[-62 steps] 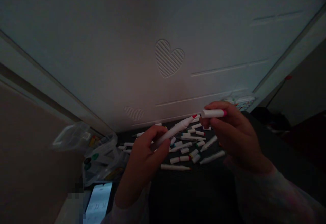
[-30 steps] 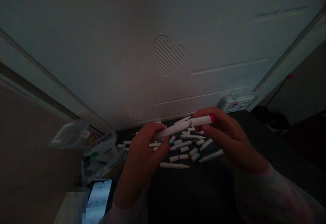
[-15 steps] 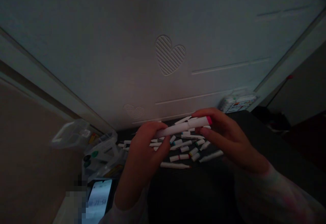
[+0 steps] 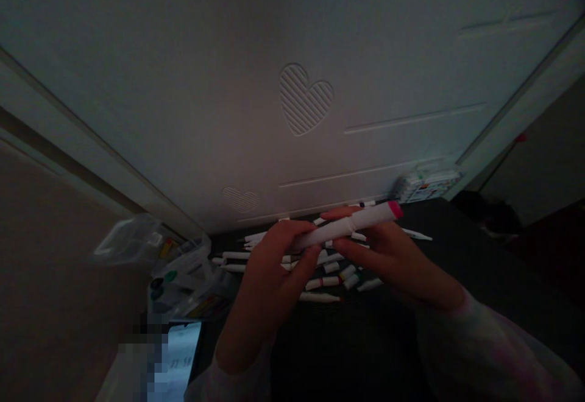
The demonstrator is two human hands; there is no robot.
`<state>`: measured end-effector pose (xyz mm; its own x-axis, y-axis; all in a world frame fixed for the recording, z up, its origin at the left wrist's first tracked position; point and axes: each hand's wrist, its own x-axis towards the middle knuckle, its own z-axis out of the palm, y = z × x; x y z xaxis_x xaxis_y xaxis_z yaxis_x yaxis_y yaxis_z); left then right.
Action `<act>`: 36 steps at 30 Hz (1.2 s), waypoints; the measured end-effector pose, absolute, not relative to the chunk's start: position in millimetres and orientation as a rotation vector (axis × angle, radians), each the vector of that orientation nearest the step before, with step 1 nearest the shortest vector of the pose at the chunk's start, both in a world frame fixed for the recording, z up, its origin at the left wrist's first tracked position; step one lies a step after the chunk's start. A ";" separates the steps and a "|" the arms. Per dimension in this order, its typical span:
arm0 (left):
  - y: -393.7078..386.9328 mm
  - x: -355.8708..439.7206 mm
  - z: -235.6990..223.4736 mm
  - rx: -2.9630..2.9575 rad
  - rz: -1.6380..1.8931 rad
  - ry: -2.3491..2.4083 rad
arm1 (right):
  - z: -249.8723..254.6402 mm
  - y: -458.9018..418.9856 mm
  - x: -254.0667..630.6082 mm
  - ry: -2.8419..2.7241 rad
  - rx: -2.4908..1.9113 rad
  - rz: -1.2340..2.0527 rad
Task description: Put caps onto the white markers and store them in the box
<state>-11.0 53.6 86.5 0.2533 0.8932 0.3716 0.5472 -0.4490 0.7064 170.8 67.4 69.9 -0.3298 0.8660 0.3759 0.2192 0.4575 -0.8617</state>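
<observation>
A white marker with a pink end [image 4: 372,214] is pinched between the thumb and fingers of my left hand [image 4: 269,286]. It slants up to the right above the pile. My right hand [image 4: 397,257] is just behind and below the marker, thumb and index finger spread apart over the pile. Whether it touches any marker there is hidden. Beneath both hands lie several loose white markers and caps, among them a marker with a red band [image 4: 322,282] and a marker with a brownish tip [image 4: 320,297].
A clear plastic case [image 4: 183,274] stands open at the left, a few markers inside. Below it lies a lit phone [image 4: 180,359]. A packaged set [image 4: 427,184] rests at the back right of the dark table [image 4: 347,353], against a white panel with carved hearts [image 4: 306,100].
The marker in my left hand has moved right and slightly up. My right hand has shifted left, from the marker's pink end to behind its middle.
</observation>
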 end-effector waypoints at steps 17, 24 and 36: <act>45.2 -12.3 84.3 1.472 1.373 1.032 | 81.9 64.8 165.4 -2.110 -0.913 0.920; 44.5 -3.8 87.9 1.432 1.334 1.025 | 84.5 61.8 164.4 -2.113 -0.939 1.159; 37.9 -0.1 93.9 1.338 1.448 0.950 | 82.4 65.4 169.6 -2.081 -0.950 0.890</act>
